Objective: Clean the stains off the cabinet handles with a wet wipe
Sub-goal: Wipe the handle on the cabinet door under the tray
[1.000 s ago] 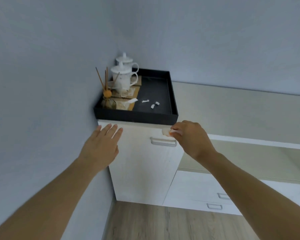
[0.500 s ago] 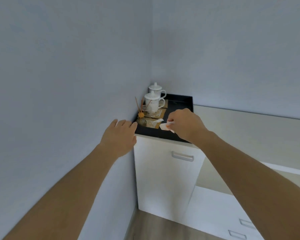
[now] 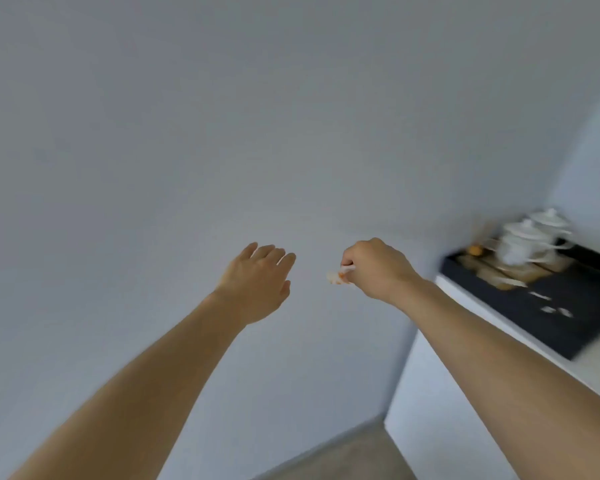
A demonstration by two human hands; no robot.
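My right hand (image 3: 378, 268) pinches a small crumpled wet wipe (image 3: 336, 277) that shows an orange stain. It hangs in the air in front of the plain grey wall, well left of the white cabinet (image 3: 426, 393). My left hand (image 3: 257, 282) floats beside it with straight, relaxed fingers and holds nothing. No cabinet handle is in sight; the cabinet's front is out of view and only its left side and top edge show at the right.
A black tray (image 3: 541, 306) on the cabinet top carries two white lidded cups (image 3: 523, 244) and small bits, all blurred. The grey wall (image 3: 222, 133) fills most of the view. A strip of wooden floor (image 3: 343, 459) shows at the bottom.
The view has swung left, away from the cabinet front and its handle. Both hands have moved left with it, off the cabinet, the right still pinching the wipe.
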